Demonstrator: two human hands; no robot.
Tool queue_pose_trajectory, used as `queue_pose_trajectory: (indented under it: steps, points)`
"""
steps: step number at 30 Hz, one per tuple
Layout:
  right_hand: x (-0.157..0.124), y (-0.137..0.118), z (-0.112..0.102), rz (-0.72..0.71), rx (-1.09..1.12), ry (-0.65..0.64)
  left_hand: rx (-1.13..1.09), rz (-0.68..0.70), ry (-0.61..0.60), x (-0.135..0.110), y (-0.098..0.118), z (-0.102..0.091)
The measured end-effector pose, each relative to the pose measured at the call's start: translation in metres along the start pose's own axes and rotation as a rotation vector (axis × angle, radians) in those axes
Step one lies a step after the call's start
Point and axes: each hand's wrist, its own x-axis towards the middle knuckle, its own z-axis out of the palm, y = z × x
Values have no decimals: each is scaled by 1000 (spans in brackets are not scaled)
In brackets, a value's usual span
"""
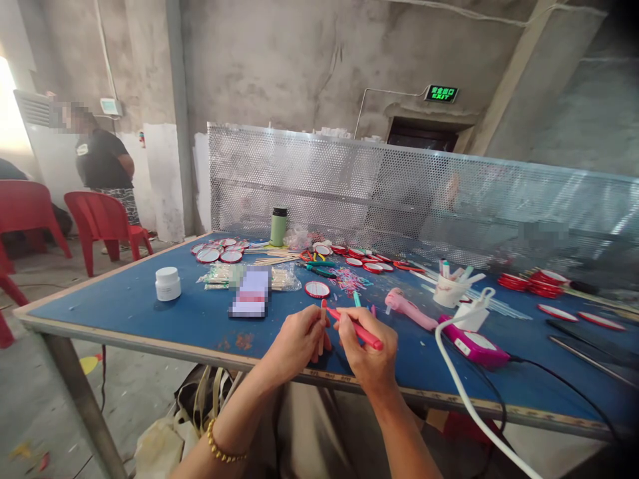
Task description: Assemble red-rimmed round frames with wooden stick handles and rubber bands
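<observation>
My left hand (298, 338) is closed around a flat wooden craft stick (322, 332), held upright near the table's front edge. The top of the stick is red. In my right hand (372, 356) is a red marker pen (367, 334), gripped like a pencil and slanting toward the stick. Its tip meets or nearly meets the stick's red end; the exact contact is too small to tell. Just beyond my hands lies a round white disc with a red rim (317, 289). A heap of small coloured bits (351, 281) lies behind it.
On the blue table (124, 319) are a phone (250, 293), a white jar (168, 284), a green bottle (279, 227), a pink handheld tool (409, 309), a cup of pens (449, 290) and a magenta power strip (474, 344). A white cable (454, 376) crosses the right front edge. A perforated metal screen (319, 179) stands behind.
</observation>
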Motion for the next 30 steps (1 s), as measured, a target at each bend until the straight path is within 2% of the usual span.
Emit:
queue_pose_trajectory:
  steps: [15, 22, 30]
  points:
    - [0, 0, 0, -21, 9, 26, -25, -11, -6, -1, 0, 1]
    - [1, -3, 0, -48, 55, -19, -8, -24, 15, -2, 8, 1]
    - [1, 0, 2, -56, 63, -21, -6, -25, 20, -2, 6, 1]
